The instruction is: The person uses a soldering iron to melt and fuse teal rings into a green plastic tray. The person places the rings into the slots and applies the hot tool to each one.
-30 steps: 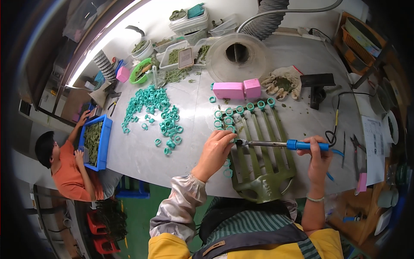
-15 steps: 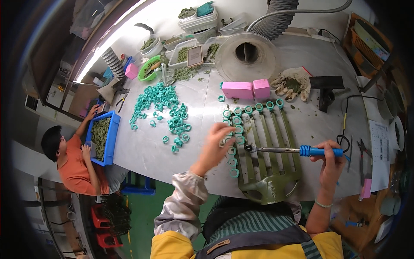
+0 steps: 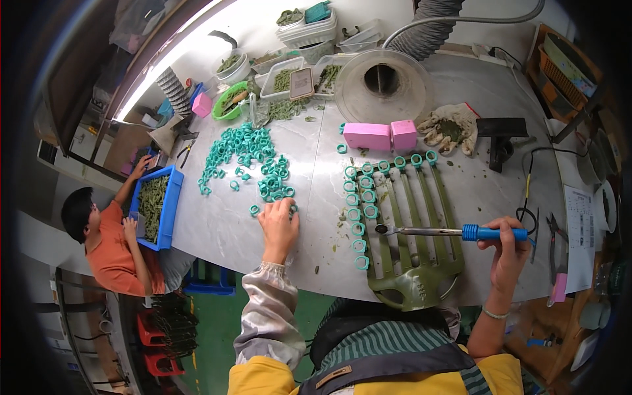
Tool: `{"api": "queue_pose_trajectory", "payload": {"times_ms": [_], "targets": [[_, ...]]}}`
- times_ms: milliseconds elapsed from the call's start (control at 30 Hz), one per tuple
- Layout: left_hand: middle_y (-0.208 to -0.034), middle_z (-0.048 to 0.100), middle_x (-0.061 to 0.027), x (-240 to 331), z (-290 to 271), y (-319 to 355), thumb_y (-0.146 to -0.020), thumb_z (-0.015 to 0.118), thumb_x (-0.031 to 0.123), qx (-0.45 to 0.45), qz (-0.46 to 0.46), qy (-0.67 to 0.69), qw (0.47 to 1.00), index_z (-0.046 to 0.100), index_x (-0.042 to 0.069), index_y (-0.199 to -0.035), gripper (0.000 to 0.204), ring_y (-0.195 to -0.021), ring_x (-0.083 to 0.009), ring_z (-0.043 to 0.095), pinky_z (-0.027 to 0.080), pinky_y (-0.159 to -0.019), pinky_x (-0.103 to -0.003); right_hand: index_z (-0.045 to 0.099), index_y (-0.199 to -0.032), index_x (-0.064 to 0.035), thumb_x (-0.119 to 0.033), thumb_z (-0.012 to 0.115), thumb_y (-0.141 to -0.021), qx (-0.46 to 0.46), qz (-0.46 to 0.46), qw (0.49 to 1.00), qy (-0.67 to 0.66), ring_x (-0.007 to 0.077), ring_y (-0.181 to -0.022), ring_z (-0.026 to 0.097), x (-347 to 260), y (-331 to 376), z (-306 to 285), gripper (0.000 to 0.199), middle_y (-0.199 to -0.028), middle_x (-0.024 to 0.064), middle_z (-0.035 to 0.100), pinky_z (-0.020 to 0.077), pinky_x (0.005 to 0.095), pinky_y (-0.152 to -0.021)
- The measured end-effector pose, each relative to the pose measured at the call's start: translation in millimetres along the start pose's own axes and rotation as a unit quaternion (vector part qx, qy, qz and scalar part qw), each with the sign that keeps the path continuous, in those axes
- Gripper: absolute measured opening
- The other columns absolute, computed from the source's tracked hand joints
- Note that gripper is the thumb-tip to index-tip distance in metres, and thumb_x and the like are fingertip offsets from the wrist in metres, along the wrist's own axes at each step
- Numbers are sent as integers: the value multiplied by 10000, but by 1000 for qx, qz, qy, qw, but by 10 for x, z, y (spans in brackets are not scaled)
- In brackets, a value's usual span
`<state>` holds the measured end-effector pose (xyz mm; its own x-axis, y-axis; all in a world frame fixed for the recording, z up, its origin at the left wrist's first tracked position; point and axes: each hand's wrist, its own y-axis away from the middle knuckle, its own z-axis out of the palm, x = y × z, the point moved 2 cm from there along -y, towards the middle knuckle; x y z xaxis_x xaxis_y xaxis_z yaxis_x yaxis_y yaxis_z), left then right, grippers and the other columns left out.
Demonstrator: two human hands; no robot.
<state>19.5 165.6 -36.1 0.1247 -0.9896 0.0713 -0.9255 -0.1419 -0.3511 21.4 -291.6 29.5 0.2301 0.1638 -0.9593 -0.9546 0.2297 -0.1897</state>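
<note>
My left hand [image 3: 279,227] is at the near edge of a pile of teal rings [image 3: 243,148]; its bent fingers are closed at a teal ring [image 3: 293,209] showing beside the fingertips, partly hidden. With my right hand [image 3: 505,247] I grip the blue handle of a soldering iron [image 3: 428,231]. Its broad dark tip hangs over an olive-green frame of parallel bars [image 3: 421,283], apparently wax or plastic. Teal rings [image 3: 370,211] stand in a row along the frame's left bar, with more rings at the far ends of the bars. Another ring column [image 3: 358,228] lies just left of it.
Two pink blocks [image 3: 366,137], a stained glove [image 3: 451,127] and a black stand [image 3: 501,135] lie beyond the frame. A clear round hood [image 3: 355,72] stands behind. Pliers [image 3: 555,227] lie at right. A co-worker in orange [image 3: 118,253] handles a blue tray [image 3: 172,210] at left.
My left hand has moved left and nearer, from the rings on the frame to the loose rings by the pile. The right hand still keeps the iron over the frame.
</note>
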Motion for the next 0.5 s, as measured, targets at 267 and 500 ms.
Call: {"api": "queue_pose_trajectory", "payload": {"times_ms": [267,500], "targets": [[-1171,593,-97,69,11,129,-790,736,129,23,-37,164,985,630,94,-1139,367,-1115,-306,531,390,-935,-436,665,-907,25,-169,598,-959,3,1,1000,-7,165,-573,661,0,3,-38,212,-834,107,687,573,261,-520],[-1157,590,-102,12,-12,193,-784,754,148,55,-17,122,991,622,89,-1156,399,-1108,-303,515,394,-922,-427,665,-922,16,-167,600,-958,4,0,1000,-10,169,-569,662,-12,8,-32,197,-827,111,688,577,268,-511]]}}
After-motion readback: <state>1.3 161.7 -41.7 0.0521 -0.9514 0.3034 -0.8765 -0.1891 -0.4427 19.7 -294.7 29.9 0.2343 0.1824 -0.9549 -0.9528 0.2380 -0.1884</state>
